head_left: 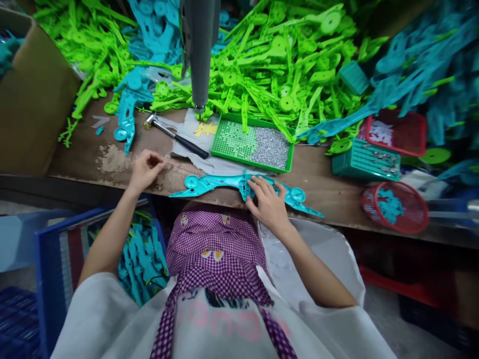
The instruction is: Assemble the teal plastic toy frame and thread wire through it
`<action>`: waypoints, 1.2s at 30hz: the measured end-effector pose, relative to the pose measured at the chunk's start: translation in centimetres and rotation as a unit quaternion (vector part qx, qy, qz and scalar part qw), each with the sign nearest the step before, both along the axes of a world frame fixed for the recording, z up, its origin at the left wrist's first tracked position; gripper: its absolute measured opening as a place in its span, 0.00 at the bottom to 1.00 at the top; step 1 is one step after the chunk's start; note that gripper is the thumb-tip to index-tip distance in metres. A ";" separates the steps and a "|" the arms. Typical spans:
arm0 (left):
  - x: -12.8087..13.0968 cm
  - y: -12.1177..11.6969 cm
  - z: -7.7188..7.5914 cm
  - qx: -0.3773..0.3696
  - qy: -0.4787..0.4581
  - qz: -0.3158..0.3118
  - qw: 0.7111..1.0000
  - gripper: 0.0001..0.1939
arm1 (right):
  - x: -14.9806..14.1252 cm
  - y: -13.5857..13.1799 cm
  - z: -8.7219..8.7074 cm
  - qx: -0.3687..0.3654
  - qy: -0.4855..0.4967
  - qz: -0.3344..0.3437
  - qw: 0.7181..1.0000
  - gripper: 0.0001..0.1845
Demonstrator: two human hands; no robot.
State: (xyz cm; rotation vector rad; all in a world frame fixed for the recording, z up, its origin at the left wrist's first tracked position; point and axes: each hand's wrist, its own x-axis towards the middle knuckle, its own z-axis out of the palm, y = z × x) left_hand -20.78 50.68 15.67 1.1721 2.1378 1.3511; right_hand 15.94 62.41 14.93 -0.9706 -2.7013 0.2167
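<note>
A long turquoise plastic toy part point(228, 181), shaped like a bow with a round disc near each end, lies flat along the bench's front edge. My right hand point(267, 202) rests on its middle-right section, fingers pressed over the block there. To the left, my left hand point(145, 172) is raised just above the bench with thumb and fingertips pinched. A thin reddish string point(179, 167) runs from that pinch toward the part's left disc; where it ends I cannot make out. Behind the part lies a hammer point(187, 144) with a black handle.
A grey screwdriver machine point(200, 60) hangs over the bench. Beneath it stands a green tray point(252, 162) with small metal pieces. Green plastic parts point(284, 65) are heaped behind. A cardboard box point(33, 99) stands left, a red basket point(415, 209) right, a blue crate point(48, 279) below.
</note>
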 end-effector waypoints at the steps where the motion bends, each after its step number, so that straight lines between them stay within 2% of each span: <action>1: 0.1 -0.2 -0.3 -0.012 0.075 -0.008 0.997 0.08 | -0.1 -0.1 0.1 -0.002 -0.002 -0.004 1.000 0.21; 3: 0.3 -0.5 -0.8 -0.034 0.179 -0.015 0.983 0.04 | -0.4 -0.4 0.3 -0.010 -0.004 -0.015 1.000 0.21; 5: 0.7 -0.7 -1.3 -0.049 0.225 -0.008 0.973 0.07 | -0.5 -0.5 0.5 -0.016 0.002 -0.023 1.000 0.20; 8: 1.3 -1.0 -2.3 -0.038 0.243 0.026 0.969 0.10 | -0.5 -0.6 1.0 -0.005 0.044 -0.031 0.999 0.17; 11: 1.5 -1.2 -3.1 -0.020 0.241 0.054 0.969 0.11 | -1.5 -0.5 2.3 -0.014 0.126 -0.019 0.992 0.14; 13: 1.3 -1.2 -3.4 -0.019 0.237 0.059 0.970 0.11 | -3.7 -0.2 4.0 -0.052 0.179 0.013 0.982 0.13; 17: 0.9 -0.9 -3.6 -0.025 0.234 0.065 0.970 0.11 | -11.1 1.0 7.9 -0.142 0.293 0.070 0.943 0.12; 20: 0.9 -0.7 -3.6 -0.031 0.227 0.072 0.971 0.11 | -14.5 1.1 9.1 -0.184 0.333 0.125 0.916 0.11; 23: 1.0 -1.0 -3.5 -0.017 0.205 0.098 0.974 0.12 | -12.8 -0.2 7.3 -0.166 0.300 0.146 0.928 0.12; 25: 1.0 -1.2 -3.2 0.003 0.192 0.128 0.973 0.13 | -10.0 -1.6 5.0 -0.130 0.299 0.092 0.941 0.11; 27: 0.8 -1.1 -2.4 0.014 0.193 0.158 0.968 0.14 | -7.4 -2.9 2.6 -0.107 0.293 0.075 0.947 0.10; 29: 0.4 -0.3 -1.0 0.023 0.213 0.163 0.963 0.14 | -5.8 -3.6 0.8 -0.076 0.299 0.073 0.949 0.10; 33: -1.6 2.8 2.6 0.043 0.265 0.147 0.952 0.13 | -5.7 -3.3 -1.0 -0.003 0.322 0.096 0.942 0.13; 36: -4.2 4.7 3.8 0.013 0.268 0.171 0.948 0.13 | -6.3 -2.5 -1.7 0.045 0.321 0.134 0.936 0.15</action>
